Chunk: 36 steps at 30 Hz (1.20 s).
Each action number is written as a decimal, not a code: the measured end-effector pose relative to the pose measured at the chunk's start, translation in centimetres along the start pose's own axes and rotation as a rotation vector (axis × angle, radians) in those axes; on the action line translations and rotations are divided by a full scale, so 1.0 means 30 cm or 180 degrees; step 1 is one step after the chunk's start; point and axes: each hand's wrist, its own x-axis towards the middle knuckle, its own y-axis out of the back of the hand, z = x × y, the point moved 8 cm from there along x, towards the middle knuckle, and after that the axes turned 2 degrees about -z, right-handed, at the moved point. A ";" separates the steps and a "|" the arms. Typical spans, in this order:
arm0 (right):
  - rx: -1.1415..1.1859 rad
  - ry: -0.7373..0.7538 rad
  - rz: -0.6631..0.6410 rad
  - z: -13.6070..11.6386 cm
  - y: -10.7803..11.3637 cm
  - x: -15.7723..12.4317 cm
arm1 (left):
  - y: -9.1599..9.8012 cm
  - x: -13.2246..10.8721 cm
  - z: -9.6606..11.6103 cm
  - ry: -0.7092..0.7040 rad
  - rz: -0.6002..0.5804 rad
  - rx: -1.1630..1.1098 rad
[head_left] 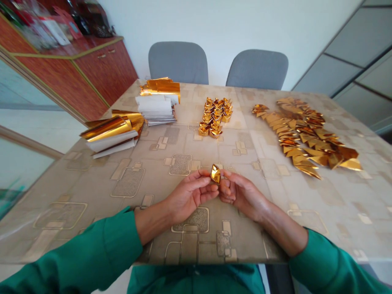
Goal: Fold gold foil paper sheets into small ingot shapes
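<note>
Between my two hands is one small folded gold foil paper ingot (215, 174), held just above the near part of the table. The thumb and fingers of my left hand (196, 188) pinch its left side. My right hand (237, 190) grips its right side, with the lower fingers curled in. Beyond them, near the middle of the table, finished gold paper ingots (215, 116) stand in close rows. To the right lies a large spread of folded gold paper pieces (301, 130), overlapping in curved lines.
A patterned tablecloth (153, 179) covers the table. At the left lie bent gold foil sheets (114, 128) and a stack of white-backed sheets (156, 108). Two grey chairs (178, 61) stand at the far edge. A red-brown cabinet (104, 73) is at the back left.
</note>
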 end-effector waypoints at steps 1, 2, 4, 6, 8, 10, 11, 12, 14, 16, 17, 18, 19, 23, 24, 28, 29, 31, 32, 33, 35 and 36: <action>0.0037 -0.0032 -0.0029 0.000 -0.003 0.000 | 0.001 0.000 -0.004 0.0006 -0.0012 -0.0054; 0.0075 -0.0066 -0.0058 0.001 -0.004 0.000 | 0.000 0.000 -0.008 0.0015 -0.0053 -0.0071; 0.0126 -0.0110 -0.0105 0.002 0.001 0.003 | -0.012 -0.004 -0.015 0.0084 -0.0199 -0.0010; 0.0092 -0.0159 -0.0166 0.003 0.008 0.006 | -0.027 -0.009 -0.021 0.0219 -0.0366 0.0097; 0.0017 -0.0247 -0.0244 0.004 0.015 0.008 | -0.038 -0.012 -0.018 0.0288 -0.0473 0.0217; -0.0077 -0.0335 -0.0274 0.004 0.022 0.008 | -0.046 -0.012 -0.008 0.0280 -0.0551 0.0374; -0.0147 -0.0372 -0.0274 0.004 0.025 0.008 | -0.049 -0.012 -0.004 0.0266 -0.0591 0.0453; -0.0237 -0.0386 -0.0263 0.003 0.027 0.007 | -0.052 -0.011 -0.003 0.0261 -0.0632 0.0509; -0.0462 -0.0346 -0.0223 -0.001 0.030 0.007 | -0.055 -0.009 -0.005 0.0256 -0.0681 0.0543; -0.0662 -0.0198 -0.0193 -0.013 0.026 0.003 | -0.052 -0.006 -0.004 0.0167 -0.0624 0.0542; -0.0743 -0.0103 -0.0188 -0.021 0.021 0.000 | -0.048 -0.005 -0.003 0.0094 -0.0558 0.0541; -0.0830 -0.0012 -0.0183 -0.030 0.015 -0.005 | -0.045 -0.005 -0.001 0.0005 -0.0480 0.0554; -0.0937 0.0064 -0.0176 -0.038 0.008 -0.012 | -0.041 -0.005 0.002 -0.0098 -0.0393 0.0580; -0.1562 0.0245 -0.0092 -0.067 -0.013 -0.039 | -0.037 -0.011 0.019 -0.0540 -0.0123 0.0913; -0.1717 0.0278 -0.0085 -0.073 -0.018 -0.044 | -0.038 -0.014 0.023 -0.0633 -0.0099 0.1029; -0.2057 0.0417 -0.0064 -0.087 -0.025 -0.053 | -0.046 -0.021 0.030 -0.0814 -0.0095 0.1333; -0.2075 0.0441 -0.0056 -0.088 -0.024 -0.053 | -0.048 -0.022 0.030 -0.0822 -0.0102 0.1364; -0.2055 0.0450 -0.0037 -0.084 -0.021 -0.054 | -0.052 -0.024 0.031 -0.0816 -0.0118 0.1393; -0.2040 0.0437 -0.0012 -0.081 -0.019 -0.053 | -0.055 -0.025 0.031 -0.0807 -0.0131 0.1393; -0.2038 0.0424 0.0018 -0.077 -0.016 -0.052 | -0.058 -0.025 0.030 -0.0796 -0.0144 0.1387; -0.2113 0.0420 0.0085 -0.074 -0.014 -0.049 | -0.063 -0.026 0.029 -0.0787 -0.0169 0.1354; -0.2178 0.0440 0.0110 -0.075 -0.016 -0.048 | -0.064 -0.027 0.029 -0.0787 -0.0188 0.1336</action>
